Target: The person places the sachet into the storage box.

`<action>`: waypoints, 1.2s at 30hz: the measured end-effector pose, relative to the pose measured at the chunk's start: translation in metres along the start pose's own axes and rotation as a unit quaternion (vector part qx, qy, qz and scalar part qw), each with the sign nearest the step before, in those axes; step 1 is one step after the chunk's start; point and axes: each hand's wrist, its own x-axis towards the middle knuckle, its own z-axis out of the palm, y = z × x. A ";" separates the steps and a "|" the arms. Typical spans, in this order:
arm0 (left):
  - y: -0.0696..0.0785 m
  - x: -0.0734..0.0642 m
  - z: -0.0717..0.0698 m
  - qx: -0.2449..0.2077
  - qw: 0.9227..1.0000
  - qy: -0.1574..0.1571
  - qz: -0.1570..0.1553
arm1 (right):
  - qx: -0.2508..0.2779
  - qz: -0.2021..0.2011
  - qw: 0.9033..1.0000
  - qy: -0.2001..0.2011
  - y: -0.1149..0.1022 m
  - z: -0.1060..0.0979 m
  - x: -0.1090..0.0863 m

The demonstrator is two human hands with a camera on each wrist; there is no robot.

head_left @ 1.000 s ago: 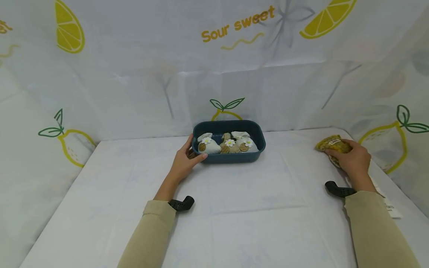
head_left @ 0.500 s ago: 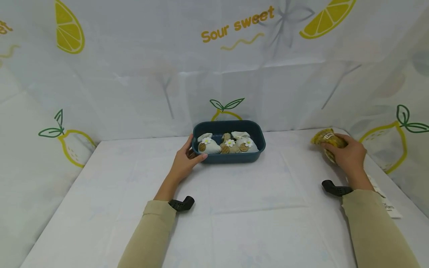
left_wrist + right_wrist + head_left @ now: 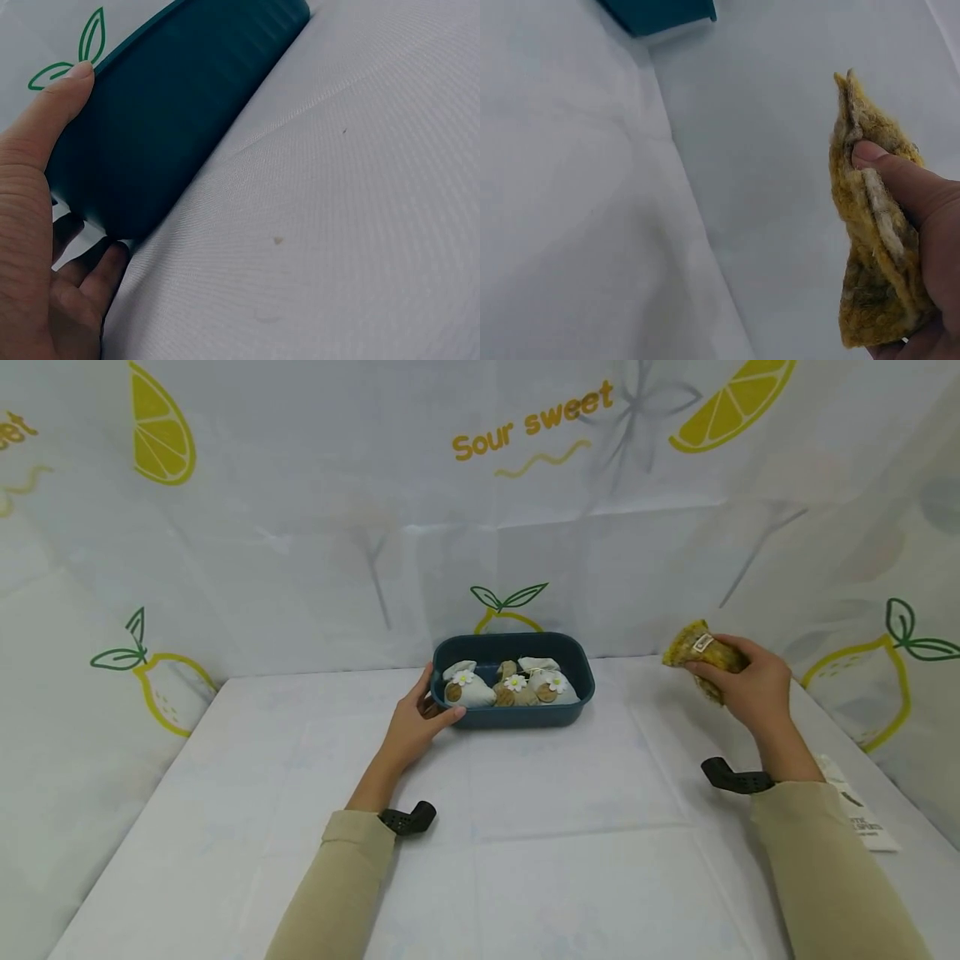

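Note:
In the head view, my left hand [image 3: 411,720] holds the left front corner of a dark teal plastic bin [image 3: 521,717]. Its thumb [image 3: 71,86] lies over the rim, and the other fingers reach round the bin's end. Three small cloth sachets with white daisies sit in the bin: a pale one [image 3: 474,693], a tan one [image 3: 514,695] and another pale one [image 3: 557,691]. Off to the right, my right hand [image 3: 761,685] grips a folded fuzzy yellow-brown cloth [image 3: 874,255] with a small white label, held above the table. The palm hides part of it.
A white printed card or packet [image 3: 862,818] lies by the right forearm, partly covered by the sleeve. White cloth covers the table [image 3: 555,860]. Lemon-print curtains [image 3: 315,568] rise at the back and both sides, with the bin close to the rear one.
My right hand has lifted the fuzzy yellow cloth and carried it leftward, toward the bin. More of the white card shows. The left hand and the bin have stayed in place.

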 end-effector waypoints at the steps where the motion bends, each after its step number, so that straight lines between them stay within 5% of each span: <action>1: 0.000 0.000 0.000 0.000 1.000 0.000 0.000 | 0.000 -0.009 1.000 0.004 -0.005 0.001 -0.001; 15: -0.005 -0.003 -0.004 -0.006 1.000 0.003 0.009 | 0.053 -0.108 0.992 -0.026 -0.077 0.040 -0.011; 36: -0.002 0.000 0.000 -0.011 1.000 0.001 0.011 | 0.051 -0.228 0.955 -0.184 -0.156 0.132 0.005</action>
